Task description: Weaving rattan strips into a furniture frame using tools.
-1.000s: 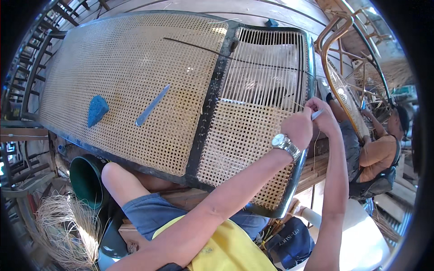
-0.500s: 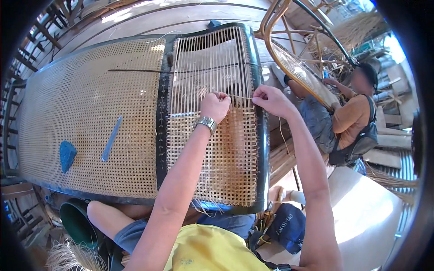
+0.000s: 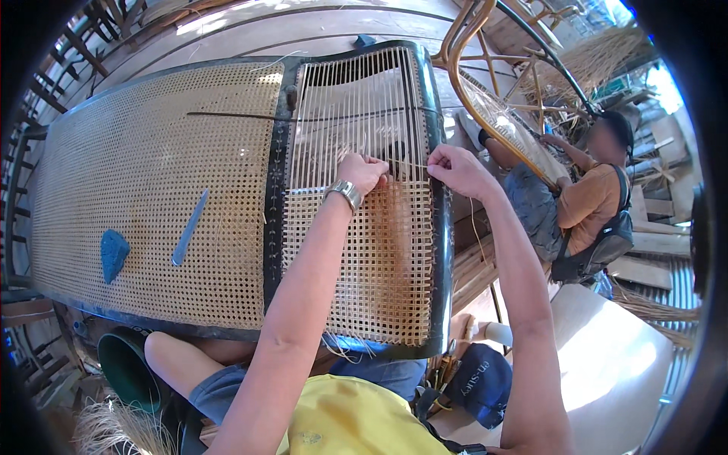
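A dark-framed panel lies before me. Its near part carries woven cane mesh, while lengthwise cane strands run bare across the far part. My left hand, with a metal watch at the wrist, pinches a thin cane strip above the edge of the weave. My right hand has its fingers closed on the same strip near the right frame rail, and a loose tail of cane hangs below it. A long thin dark rod passes crosswise through the bare strands.
On the finished mesh at left lie a blue lump and a pale blue flat tool. A co-worker sits at right by a curved rattan frame. A dark cap and a green bucket are near my legs.
My left hand has turned slightly and its fingers have shifted along the strip. My right hand stays almost where it was. The whole view has shifted a little.
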The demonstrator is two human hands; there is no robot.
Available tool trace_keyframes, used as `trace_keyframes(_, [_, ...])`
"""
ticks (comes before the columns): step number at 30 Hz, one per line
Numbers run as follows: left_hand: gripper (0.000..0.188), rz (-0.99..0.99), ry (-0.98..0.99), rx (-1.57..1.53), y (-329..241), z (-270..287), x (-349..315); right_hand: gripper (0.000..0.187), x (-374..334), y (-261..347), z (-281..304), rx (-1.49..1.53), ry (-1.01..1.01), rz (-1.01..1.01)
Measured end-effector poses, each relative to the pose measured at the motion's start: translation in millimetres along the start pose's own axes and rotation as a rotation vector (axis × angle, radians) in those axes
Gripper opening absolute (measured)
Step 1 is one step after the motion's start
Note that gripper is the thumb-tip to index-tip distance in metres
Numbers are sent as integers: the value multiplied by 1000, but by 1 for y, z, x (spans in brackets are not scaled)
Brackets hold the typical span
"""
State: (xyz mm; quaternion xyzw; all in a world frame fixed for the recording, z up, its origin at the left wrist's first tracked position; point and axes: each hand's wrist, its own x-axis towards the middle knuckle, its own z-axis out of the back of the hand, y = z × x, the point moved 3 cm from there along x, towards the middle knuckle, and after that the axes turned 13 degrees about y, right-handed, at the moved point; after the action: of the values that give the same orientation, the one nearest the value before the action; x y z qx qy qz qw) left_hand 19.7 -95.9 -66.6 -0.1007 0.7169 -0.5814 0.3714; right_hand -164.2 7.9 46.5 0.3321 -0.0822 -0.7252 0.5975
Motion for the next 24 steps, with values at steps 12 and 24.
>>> trace_keyframes(12, [13, -66, -73, -138, 8, 8, -15, 18, 5, 3, -5, 142, -33, 16])
trace_keyframes(24, [16, 71, 48, 3, -11, 7, -12, 22, 2, 0, 1, 110, -49, -85])
